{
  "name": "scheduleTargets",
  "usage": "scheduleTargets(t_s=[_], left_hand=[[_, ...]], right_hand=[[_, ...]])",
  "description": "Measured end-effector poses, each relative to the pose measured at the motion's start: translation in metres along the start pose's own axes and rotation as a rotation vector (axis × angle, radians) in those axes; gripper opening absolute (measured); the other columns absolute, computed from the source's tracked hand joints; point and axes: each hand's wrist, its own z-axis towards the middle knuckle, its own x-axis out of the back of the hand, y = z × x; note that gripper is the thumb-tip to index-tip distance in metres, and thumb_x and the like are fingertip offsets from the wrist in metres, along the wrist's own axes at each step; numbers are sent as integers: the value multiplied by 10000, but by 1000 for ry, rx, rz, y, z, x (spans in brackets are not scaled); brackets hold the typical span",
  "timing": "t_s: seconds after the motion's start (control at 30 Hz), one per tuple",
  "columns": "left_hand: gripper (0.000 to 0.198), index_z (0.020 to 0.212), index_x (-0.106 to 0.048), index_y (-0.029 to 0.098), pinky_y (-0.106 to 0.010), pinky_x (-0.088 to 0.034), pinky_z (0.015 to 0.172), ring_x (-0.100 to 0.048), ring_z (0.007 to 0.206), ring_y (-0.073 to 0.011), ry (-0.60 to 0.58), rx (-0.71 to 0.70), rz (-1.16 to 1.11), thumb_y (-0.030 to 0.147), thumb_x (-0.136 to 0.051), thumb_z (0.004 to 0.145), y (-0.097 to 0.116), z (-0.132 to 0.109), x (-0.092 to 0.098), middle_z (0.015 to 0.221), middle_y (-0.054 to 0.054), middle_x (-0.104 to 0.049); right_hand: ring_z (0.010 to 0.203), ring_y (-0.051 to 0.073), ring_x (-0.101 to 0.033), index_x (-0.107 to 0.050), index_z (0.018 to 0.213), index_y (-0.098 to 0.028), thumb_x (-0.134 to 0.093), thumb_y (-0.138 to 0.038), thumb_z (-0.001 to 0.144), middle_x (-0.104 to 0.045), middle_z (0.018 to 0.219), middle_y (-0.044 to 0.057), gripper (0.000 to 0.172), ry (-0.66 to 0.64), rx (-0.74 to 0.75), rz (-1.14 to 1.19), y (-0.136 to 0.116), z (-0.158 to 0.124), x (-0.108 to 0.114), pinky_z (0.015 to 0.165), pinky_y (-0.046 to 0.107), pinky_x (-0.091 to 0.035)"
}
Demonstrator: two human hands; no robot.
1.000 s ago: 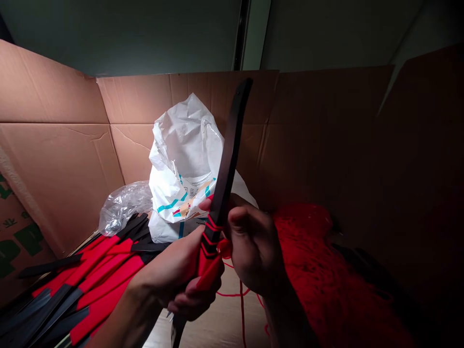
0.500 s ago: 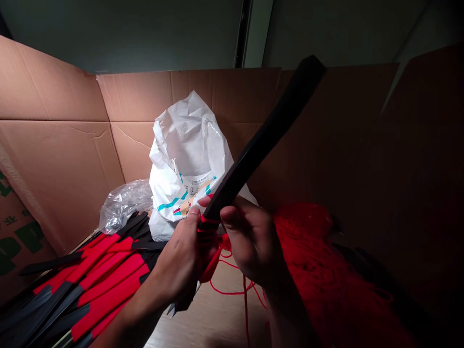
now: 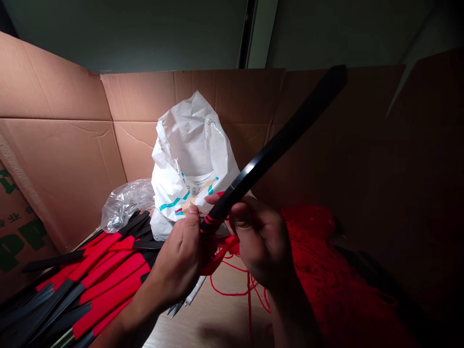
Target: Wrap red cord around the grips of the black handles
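My left hand (image 3: 181, 261) is wrapped round the red-wound lower part of a long black strip (image 3: 275, 145), which slants up to the right. My right hand (image 3: 261, 241) is closed beside it, pinching red thread (image 3: 224, 249) against the strip where the winding ends. Loose loops of that thread hang down below both hands. The strip's lower tip pokes out under my left hand.
A pile of black strips with red wrapping (image 3: 94, 275) lies at the left. A white plastic bag (image 3: 192, 159) and a clear bag (image 3: 125, 203) stand behind. A heap of red thread (image 3: 326, 270) fills the right. Cardboard walls (image 3: 58, 145) enclose everything.
The strip has swung from nearly upright to slanting far right. My left hand has turned with it, and my right hand has shifted slightly with the thread.
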Motion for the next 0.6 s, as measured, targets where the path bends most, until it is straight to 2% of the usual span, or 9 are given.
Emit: scheduleTargets(t_s=[0.1, 0.2, 0.27, 0.33, 0.37, 0.4, 0.47, 0.53, 0.6], left_hand=[[654, 632, -464, 229, -221, -210, 402, -275, 419, -89, -211, 237, -130, 765, -443, 1005, 6, -1, 6, 488, 46, -385], [764, 477, -408, 233, -195, -129, 299, -186, 289, -61, -581, 520, -313, 841, -398, 941, 5, 4, 12, 361, 45, -275], [787, 418, -434, 232, -210, -187, 242, -236, 224, -89, -849, 624, -395, 816, -385, 942, 0, 9, 14, 312, 10, -291], [814, 394, -467, 226, -245, -242, 225, -322, 200, -138, -963, 637, -398, 790, -327, 965, -6, 13, 11, 303, -35, -347], [822, 404, -487, 216, -249, -263, 246, -371, 216, -150, -909, 589, -362, 766, -303, 986, -8, 14, 8, 321, -49, -385], [815, 438, -522, 199, -247, -295, 287, -426, 257, -155, -782, 496, -301, 733, -296, 1012, -9, 13, 3, 359, -57, -434], [742, 555, -562, 183, -245, -361, 426, -522, 415, -151, -375, 192, -121, 668, -325, 1064, -10, 9, -9, 488, -50, -531], [637, 640, -509, 205, -263, -348, 539, -489, 560, -145, 8, -100, 67, 626, -364, 1095, -9, 3, -20, 601, -21, -530], [618, 650, -415, 230, -296, -287, 560, -382, 590, -147, 140, -196, 168, 654, -360, 1097, -6, -2, -25, 616, 0, -452]], right_hand=[[610, 153, -515, -818, 1058, -206, -577, -599, 1069, -596, 723, 19, 461, -72, 0, 100, 3, 3, 4, 599, 309, -495], [659, 180, -609, -832, 1187, -223, -600, -639, 1043, -649, 757, 38, 498, -168, -29, 252, 2, 3, 6, 637, 330, -558], [666, 190, -649, -830, 1204, -231, -602, -672, 1028, -679, 781, 47, 527, -192, -52, 302, 2, 3, 6, 589, 317, -557], [703, 207, -693, -825, 1148, -227, -595, -672, 1030, -727, 842, 64, 514, -173, -40, 276, 3, 4, 6, 595, 321, -576], [734, 214, -711, -814, 1106, -225, -580, -653, 1045, -747, 876, 70, 491, -138, -14, 226, 5, 4, 5, 625, 328, -587], [756, 216, -720, -796, 1069, -224, -556, -623, 1067, -758, 896, 72, 466, -91, 21, 154, 5, 4, 4, 654, 331, -589], [726, 200, -701, -748, 1027, -222, -498, -553, 1110, -747, 852, 56, 423, 3, 82, -25, 6, 5, 2, 659, 326, -562], [649, 179, -655, -706, 1007, -224, -473, -503, 1128, -703, 765, 28, 384, 54, 114, -167, 4, 4, 0, 614, 318, -512], [626, 169, -642, -682, 988, -227, -479, -472, 1131, -685, 743, 17, 349, 39, 128, -204, 0, 3, 0, 606, 319, -487]])
